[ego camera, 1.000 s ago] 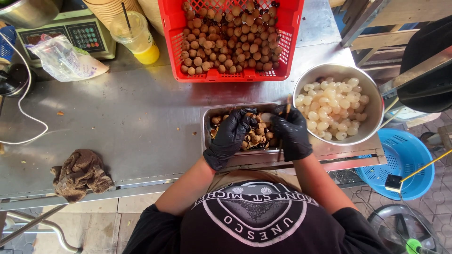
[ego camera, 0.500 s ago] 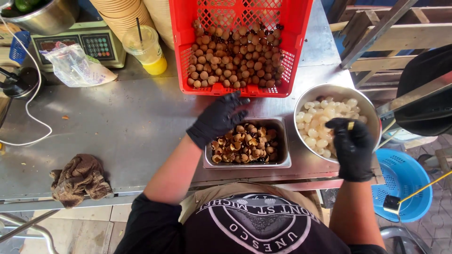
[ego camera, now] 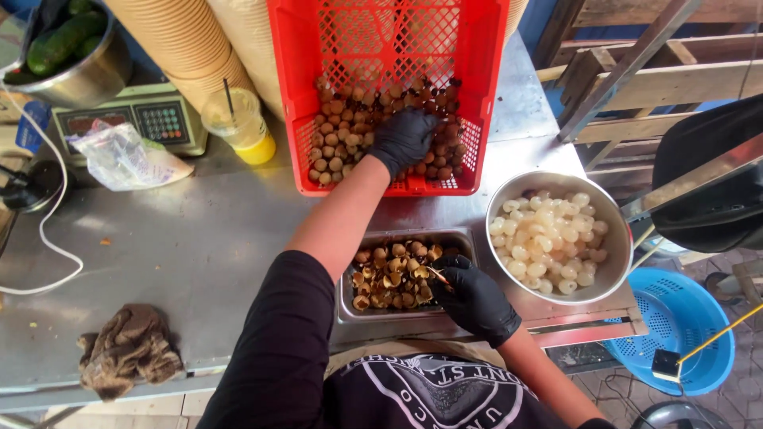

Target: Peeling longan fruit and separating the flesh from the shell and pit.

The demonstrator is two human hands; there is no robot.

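Reaching to twelve o'clock, the left hand [ego camera: 404, 140] curls closed over brown fruits [ego camera: 342, 143] in the red crate [ego camera: 485, 95], while the right hand [ego camera: 474, 298], at five o'clock, pinches a thin pick [ego camera: 436, 275] over the steel tray [ego camera: 350, 311] of shells [ego camera: 389, 278] on the table [ego camera: 183, 246].

My gloves and shirt

I wear thin black glossy gloves on my left hand [ego camera: 403, 140] and my right hand [ego camera: 475, 300], each ending at the wrist. My forearms are bare. My black shirt has sleeves pushed up near the elbows and a round white printed emblem on the chest.
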